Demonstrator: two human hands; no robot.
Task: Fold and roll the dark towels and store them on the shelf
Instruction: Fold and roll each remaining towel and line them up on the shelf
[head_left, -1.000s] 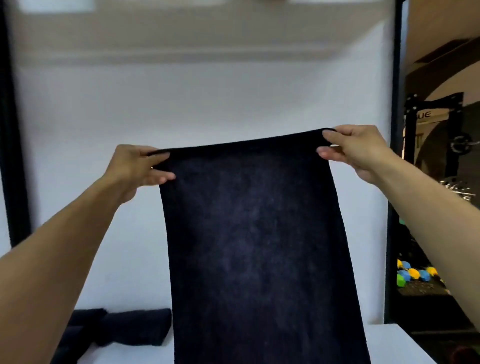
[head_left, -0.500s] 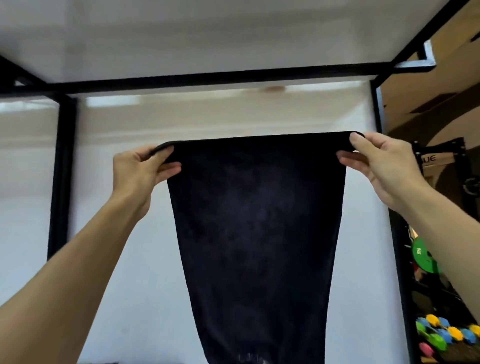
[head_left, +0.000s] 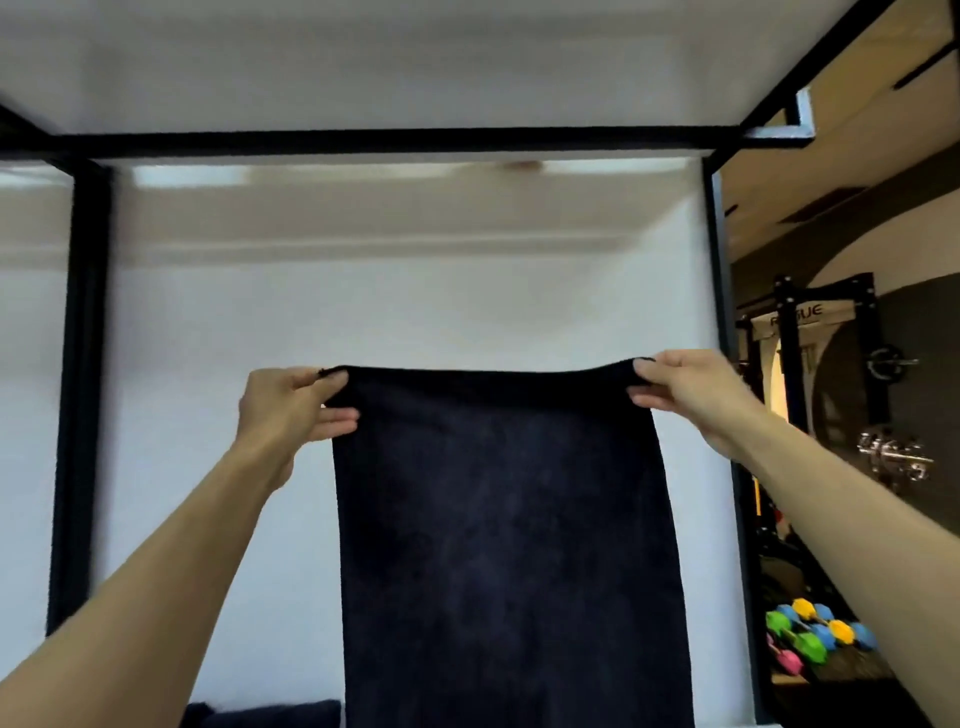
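A dark navy towel (head_left: 498, 545) hangs flat in front of me, stretched wide by its top edge. My left hand (head_left: 288, 410) pinches the top left corner, thumb over the hem and fingers behind and below it. At the top right corner my right hand (head_left: 685, 389) pinches the hem the same way. The towel's lower end runs out of the bottom of the view. More dark towel (head_left: 260, 714) lies at the bottom left, partly hidden behind the hanging one.
A black metal shelf frame (head_left: 395, 140) with a white panel above spans the view, with posts left (head_left: 78, 395) and right (head_left: 719, 364). Beyond the right post stand a squat rack (head_left: 826, 353) and coloured dumbbells (head_left: 815, 636).
Both hands have lowered the towel's top edge in the view since half a second ago. The camera first tilted up, bringing the shelf's top bar into sight.
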